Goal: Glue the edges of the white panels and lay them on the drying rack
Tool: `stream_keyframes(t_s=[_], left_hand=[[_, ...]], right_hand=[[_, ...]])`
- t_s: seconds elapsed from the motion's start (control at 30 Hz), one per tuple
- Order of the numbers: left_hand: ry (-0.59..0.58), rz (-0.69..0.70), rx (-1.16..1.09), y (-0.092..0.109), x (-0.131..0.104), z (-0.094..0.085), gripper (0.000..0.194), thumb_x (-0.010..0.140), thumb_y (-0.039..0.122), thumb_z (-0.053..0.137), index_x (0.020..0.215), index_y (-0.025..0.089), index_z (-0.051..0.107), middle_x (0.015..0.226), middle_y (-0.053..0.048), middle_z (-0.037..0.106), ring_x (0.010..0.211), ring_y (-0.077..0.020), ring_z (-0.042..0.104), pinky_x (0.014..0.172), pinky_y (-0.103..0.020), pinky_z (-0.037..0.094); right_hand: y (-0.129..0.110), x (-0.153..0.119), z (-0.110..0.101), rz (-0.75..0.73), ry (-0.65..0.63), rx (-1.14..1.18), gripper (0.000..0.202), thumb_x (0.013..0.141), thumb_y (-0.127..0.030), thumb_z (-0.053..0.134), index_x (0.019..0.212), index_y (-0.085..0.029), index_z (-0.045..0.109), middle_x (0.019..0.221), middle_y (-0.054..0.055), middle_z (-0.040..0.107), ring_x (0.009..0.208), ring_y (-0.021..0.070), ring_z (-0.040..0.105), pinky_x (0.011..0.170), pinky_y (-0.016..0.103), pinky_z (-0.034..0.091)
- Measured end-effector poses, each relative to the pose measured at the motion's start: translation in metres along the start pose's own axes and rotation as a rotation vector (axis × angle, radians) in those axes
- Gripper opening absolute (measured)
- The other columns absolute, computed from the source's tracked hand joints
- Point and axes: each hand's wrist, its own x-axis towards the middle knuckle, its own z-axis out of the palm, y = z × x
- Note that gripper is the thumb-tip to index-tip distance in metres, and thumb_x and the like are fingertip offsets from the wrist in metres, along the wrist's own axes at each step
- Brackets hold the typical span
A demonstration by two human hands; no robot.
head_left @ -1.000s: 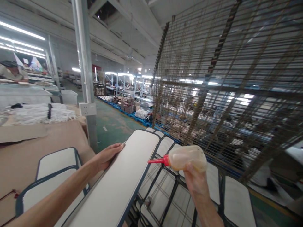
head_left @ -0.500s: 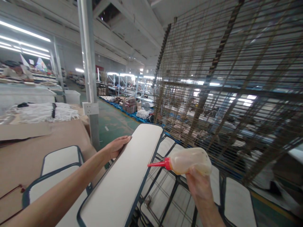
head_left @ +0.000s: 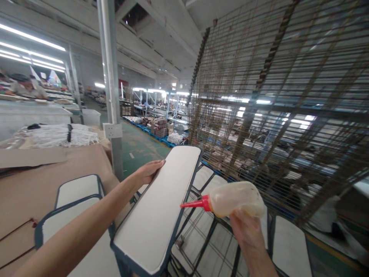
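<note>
My left hand (head_left: 150, 172) grips the far left edge of a long white panel with dark blue edging (head_left: 157, 207), fingers closed on its rim. The panel has rounded corners and tilts away from me. In my right hand (head_left: 248, 227) is a translucent squeeze bottle (head_left: 238, 199) with a red nozzle (head_left: 196, 204), lying nearly sideways. The nozzle's tip points left, at the panel's right edge; whether it touches I cannot tell. What the bottle contains looks pale yellowish along its lower side.
Similar white panels (head_left: 291, 246) lie on a wire rack (head_left: 207, 238) below right. More panels (head_left: 77, 190) sit on the brown-covered table (head_left: 95, 161) at left. A metal post (head_left: 111, 77) stands by the table. A large wire mesh rack (head_left: 271, 96) leans at right.
The panel has shifted slightly up and right with my left hand, and its near end has come into view. The bottle has moved a little to the right and down.
</note>
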Motion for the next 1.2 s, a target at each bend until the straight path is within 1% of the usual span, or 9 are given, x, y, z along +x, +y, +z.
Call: stream_keyframes(t_s=[0.2, 0.33, 0.47, 0.63, 0.83, 1.0, 1.1, 1.2], left_hand=[[0.026, 0.009, -0.014, 0.002, 0.007, 0.003, 0.015, 0.076, 0.027, 0.071, 0.081, 0.015, 0.063, 0.062, -0.003, 0.07, 0.048, -0.0169, 0.063, 0.049, -0.027, 0.053], [0.037, 0.006, -0.023, 0.005, 0.009, 0.003, 0.016, 0.079, 0.029, 0.068, 0.086, 0.015, 0.063, 0.062, -0.003, 0.07, 0.051, -0.0178, 0.064, 0.052, -0.028, 0.053], [0.046, -0.004, -0.03, 0.007, 0.011, 0.0, 0.018, 0.077, 0.03, 0.07, 0.085, 0.015, 0.063, 0.06, -0.002, 0.069, 0.048, -0.0175, 0.063, 0.049, -0.028, 0.052], [0.044, -0.016, -0.039, 0.007, 0.011, -0.003, 0.018, 0.073, 0.027, 0.075, 0.077, 0.015, 0.062, 0.058, -0.002, 0.068, 0.048, -0.0171, 0.062, 0.048, -0.026, 0.051], [0.048, -0.029, -0.033, 0.009, 0.01, -0.001, 0.016, 0.074, 0.024, 0.074, 0.079, 0.015, 0.061, 0.061, -0.002, 0.07, 0.051, -0.0184, 0.064, 0.052, -0.029, 0.053], [0.073, -0.033, -0.018, 0.009, 0.008, -0.002, 0.01, 0.079, 0.022, 0.068, 0.079, 0.014, 0.061, 0.06, -0.003, 0.069, 0.05, -0.0186, 0.063, 0.052, -0.03, 0.053], [0.087, -0.027, -0.016, 0.009, 0.007, -0.002, 0.009, 0.079, 0.02, 0.067, 0.078, 0.014, 0.061, 0.06, -0.003, 0.069, 0.049, -0.0181, 0.063, 0.052, -0.029, 0.053], [0.099, -0.029, -0.012, 0.011, 0.006, -0.002, 0.007, 0.08, 0.018, 0.066, 0.077, 0.013, 0.062, 0.058, -0.003, 0.068, 0.046, -0.0171, 0.061, 0.049, -0.028, 0.052]], right_hand=[[-0.002, -0.005, -0.001, 0.023, 0.022, -0.006, 0.074, 0.044, -0.043, 0.085, 0.113, -0.026, 0.063, 0.101, 0.011, 0.071, 0.1, 0.0339, 0.063, 0.084, 0.05, 0.052], [0.0, -0.009, -0.004, 0.043, -0.011, 0.02, 0.073, 0.045, -0.044, 0.085, 0.112, -0.026, 0.064, 0.101, 0.011, 0.071, 0.097, 0.0337, 0.064, 0.082, 0.05, 0.053], [-0.002, -0.011, -0.004, 0.046, -0.038, 0.006, 0.073, 0.046, -0.047, 0.085, 0.113, -0.026, 0.063, 0.102, 0.011, 0.071, 0.097, 0.0338, 0.064, 0.083, 0.051, 0.052], [-0.005, -0.006, -0.001, 0.038, -0.039, -0.011, 0.077, 0.045, -0.049, 0.084, 0.115, -0.027, 0.062, 0.103, 0.012, 0.07, 0.097, 0.0344, 0.064, 0.081, 0.051, 0.053], [-0.005, 0.003, 0.004, 0.032, -0.018, -0.004, 0.077, 0.042, -0.047, 0.085, 0.113, -0.025, 0.064, 0.103, 0.011, 0.07, 0.099, 0.0343, 0.063, 0.082, 0.05, 0.053], [0.001, -0.005, -0.001, 0.093, -0.027, -0.016, 0.075, 0.041, -0.047, 0.086, 0.11, -0.026, 0.065, 0.099, 0.01, 0.071, 0.093, 0.0332, 0.065, 0.078, 0.048, 0.055], [0.005, -0.009, -0.003, 0.107, -0.02, -0.012, 0.075, 0.039, -0.048, 0.086, 0.108, -0.026, 0.066, 0.097, 0.011, 0.072, 0.089, 0.0336, 0.066, 0.076, 0.048, 0.055], [0.004, -0.012, -0.003, 0.117, -0.059, 0.008, 0.074, 0.041, -0.047, 0.085, 0.109, -0.026, 0.066, 0.099, 0.012, 0.072, 0.092, 0.0342, 0.065, 0.08, 0.051, 0.053]])
